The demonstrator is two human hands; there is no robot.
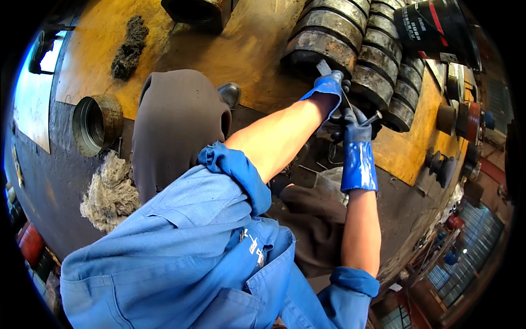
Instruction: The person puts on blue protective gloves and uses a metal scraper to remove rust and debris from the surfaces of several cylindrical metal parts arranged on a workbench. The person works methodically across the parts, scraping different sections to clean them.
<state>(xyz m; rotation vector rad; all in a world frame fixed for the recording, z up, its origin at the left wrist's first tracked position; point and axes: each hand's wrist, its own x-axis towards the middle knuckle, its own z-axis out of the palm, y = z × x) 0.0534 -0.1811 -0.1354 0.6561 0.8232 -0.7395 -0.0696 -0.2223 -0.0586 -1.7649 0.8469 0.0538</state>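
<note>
Both my hands wear blue gloves and meet at the near end of a row of dark, grimy ribbed metal cylinders (pixel 329 41). My left hand (pixel 330 86) is closed, and a flat grey metal piece (pixel 324 68) sticks out above it, close to the cylinder's end. Just below and to the right, my right hand (pixel 355 127) is closed round a metal rod with a round head (pixel 372 118). A thin metal strip (pixel 346 100) spans the gap between the hands; which hand grips it is unclear. The fingertips are partly hidden.
A second ribbed row (pixel 378 52) lies alongside, with a black bucket (pixel 430 27) beyond. To the left are an open metal ring (pixel 98 125), a pale fibre bundle (pixel 112 192) and a dark fibre clump (pixel 130 46). A dark spool-shaped part (pixel 440 167) lies at right.
</note>
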